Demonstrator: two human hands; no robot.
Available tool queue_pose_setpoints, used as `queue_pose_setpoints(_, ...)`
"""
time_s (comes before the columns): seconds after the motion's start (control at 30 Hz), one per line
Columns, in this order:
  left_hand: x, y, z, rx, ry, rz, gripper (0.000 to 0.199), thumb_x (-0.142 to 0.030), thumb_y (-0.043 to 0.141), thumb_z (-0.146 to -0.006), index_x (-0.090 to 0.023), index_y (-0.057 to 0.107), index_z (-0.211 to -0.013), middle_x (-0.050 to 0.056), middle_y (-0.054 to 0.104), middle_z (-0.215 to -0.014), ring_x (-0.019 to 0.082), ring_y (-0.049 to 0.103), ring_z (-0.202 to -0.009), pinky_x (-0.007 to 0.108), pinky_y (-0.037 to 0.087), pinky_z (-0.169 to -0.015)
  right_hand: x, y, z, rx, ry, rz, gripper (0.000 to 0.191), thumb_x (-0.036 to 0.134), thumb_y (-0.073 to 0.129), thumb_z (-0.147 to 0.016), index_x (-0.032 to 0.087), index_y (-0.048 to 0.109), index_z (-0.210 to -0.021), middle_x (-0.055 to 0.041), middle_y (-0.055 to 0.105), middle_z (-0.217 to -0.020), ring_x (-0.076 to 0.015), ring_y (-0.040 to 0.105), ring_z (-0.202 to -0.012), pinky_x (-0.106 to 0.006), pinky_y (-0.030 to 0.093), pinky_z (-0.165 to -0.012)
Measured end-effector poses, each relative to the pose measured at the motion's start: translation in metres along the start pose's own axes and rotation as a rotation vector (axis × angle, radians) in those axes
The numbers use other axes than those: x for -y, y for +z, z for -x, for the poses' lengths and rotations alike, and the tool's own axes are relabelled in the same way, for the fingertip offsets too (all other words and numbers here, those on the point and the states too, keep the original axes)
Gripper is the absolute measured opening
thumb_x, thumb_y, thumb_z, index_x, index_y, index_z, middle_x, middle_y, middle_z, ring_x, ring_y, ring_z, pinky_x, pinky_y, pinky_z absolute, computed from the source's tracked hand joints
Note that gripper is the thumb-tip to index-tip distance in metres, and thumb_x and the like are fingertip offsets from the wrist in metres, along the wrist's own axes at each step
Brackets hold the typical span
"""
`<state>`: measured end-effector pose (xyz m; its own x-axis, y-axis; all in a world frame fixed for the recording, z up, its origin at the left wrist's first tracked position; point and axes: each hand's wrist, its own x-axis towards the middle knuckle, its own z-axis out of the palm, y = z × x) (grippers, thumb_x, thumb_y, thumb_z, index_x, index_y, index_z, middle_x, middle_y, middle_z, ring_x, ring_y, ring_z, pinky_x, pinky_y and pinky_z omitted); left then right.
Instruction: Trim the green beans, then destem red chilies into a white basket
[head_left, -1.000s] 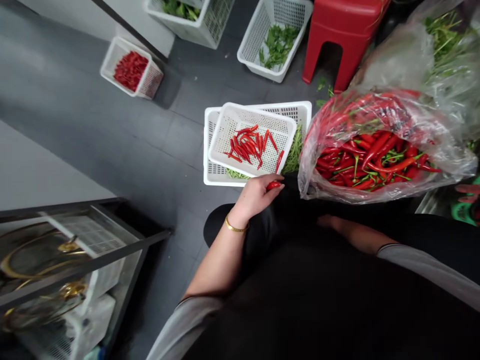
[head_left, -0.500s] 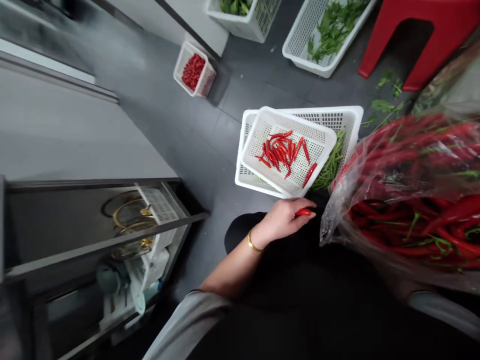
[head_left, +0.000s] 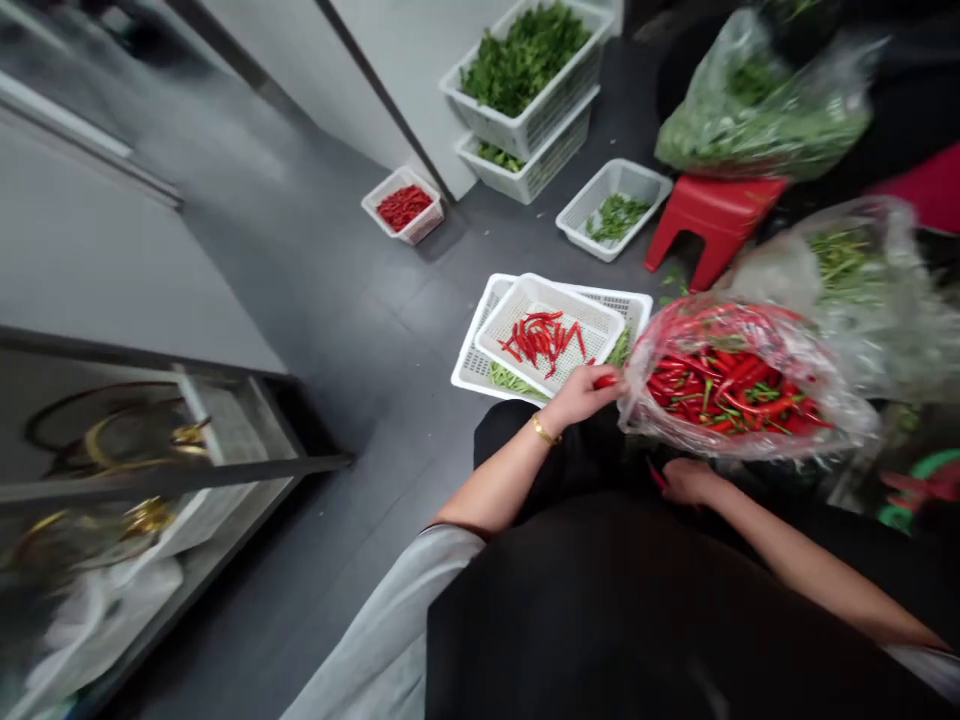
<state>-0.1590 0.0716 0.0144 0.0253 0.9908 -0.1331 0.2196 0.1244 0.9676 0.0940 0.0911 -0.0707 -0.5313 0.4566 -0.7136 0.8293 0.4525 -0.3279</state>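
My left hand (head_left: 586,396), with a gold bracelet at its wrist, is closed round a red chili (head_left: 606,381) between the basket and the bag. Lower right, my right hand (head_left: 688,482) is closed on a thin pink object (head_left: 658,477), partly hidden below the bag's edge. A clear plastic bag (head_left: 847,425) full of red chilies (head_left: 739,385) stands open just above it. Several red chilies (head_left: 541,338) lie in a white basket (head_left: 600,318), which rests tilted on a larger white basket (head_left: 472,360) with green stalks (head_left: 510,378) in it.
Farther off are a small basket of red pieces (head_left: 405,207), stacked baskets of greens (head_left: 525,75), another basket with leaves (head_left: 615,215) and a red stool (head_left: 712,215) bearing a bag of greens (head_left: 772,130). A metal rack (head_left: 225,480) stands at the left.
The view has shifted, bringing my right hand, the stool top and more bags into sight. My left hand still holds a chili, now beside the bag's edge.
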Motion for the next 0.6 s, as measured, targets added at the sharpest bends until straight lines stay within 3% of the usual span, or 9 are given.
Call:
queue_pose_setpoints(0.07, -0.008, 0.016, 0.025, 0.065, -0.044, 0.162, 0.039, -0.05, 0.063, -0.083, -0.012, 0.065, -0.078, -0.001, 0.055, -0.062, 0.009, 0.047, -0.058, 0.022, 0.039, -0.058, -0.009, -0.004, 0.045, -0.039, -0.067, -0.072, 0.022, 0.027, 0.075, -0.07, 0.018, 0.058, -0.06, -0.0031, 0.059, -0.066, -0.0179, 0.059, -0.064, -0.028, 0.042, -0.058)
queue_pose_setpoints(0.17, -0.015, 0.055, 0.054, 0.182, -0.104, 0.289, 0.046, -0.053, 0.063, -0.083, -0.01, 0.068, -0.097, 0.003, 0.062, -0.072, 0.011, 0.053, -0.062, 0.023, 0.043, -0.06, -0.005, -0.01, 0.104, -0.315, -0.231, -0.359, 0.031, 0.042, 0.06, -0.082, 0.021, 0.049, -0.062, 0.001, 0.053, -0.063, -0.0147, 0.051, -0.061, -0.026, 0.04, -0.059)
queue_pose_setpoints(0.27, -0.019, 0.1, 0.056, 0.251, -0.052, 0.346, 0.048, -0.052, 0.067, -0.08, -0.011, 0.068, -0.106, 0.004, 0.065, -0.078, 0.012, 0.056, -0.068, 0.025, 0.046, -0.065, 0.017, -0.016, 0.127, -0.624, -0.209, -0.524, 0.033, 0.048, 0.051, -0.086, 0.022, 0.046, -0.067, 0.0009, 0.051, -0.064, -0.0147, 0.048, -0.061, -0.027, 0.04, -0.059)
queue_pose_setpoints(0.33, -0.024, 0.119, 0.046, 0.21, -0.057, 0.403, 0.046, -0.051, 0.07, -0.078, -0.011, 0.068, -0.101, 0.002, 0.063, -0.073, 0.011, 0.055, -0.065, 0.024, 0.046, -0.063, 0.029, -0.025, 0.127, -0.732, -0.209, -0.504, 0.031, 0.049, 0.052, -0.085, 0.022, 0.048, -0.07, -0.0013, 0.055, -0.069, -0.0159, 0.05, -0.063, -0.028, 0.041, -0.062)
queue_pose_setpoints(0.43, -0.034, 0.124, 0.033, 0.143, -0.133, 0.488, 0.046, -0.051, 0.072, -0.076, -0.011, 0.064, -0.098, 0.001, 0.063, -0.07, 0.01, 0.056, -0.059, 0.024, 0.047, -0.061, 0.027, -0.046, 0.124, -0.677, -0.249, -0.515, 0.036, 0.054, 0.049, -0.087, 0.022, 0.052, -0.071, -0.001, 0.057, -0.065, -0.0157, 0.052, -0.059, -0.028, 0.041, -0.06)
queue_pose_setpoints(0.6, -0.051, 0.101, 0.036, 0.485, -0.126, 0.366, 0.047, -0.051, 0.075, -0.074, -0.011, 0.061, -0.094, 0.006, 0.068, -0.072, 0.013, 0.063, -0.056, 0.022, 0.046, -0.054, 0.005, -0.069, 0.128, -0.533, -0.364, -0.585, 0.057, 0.063, 0.032, -0.094, 0.02, 0.057, -0.067, 0.0014, 0.051, -0.05, -0.0146, 0.051, -0.05, -0.025, 0.037, -0.052)
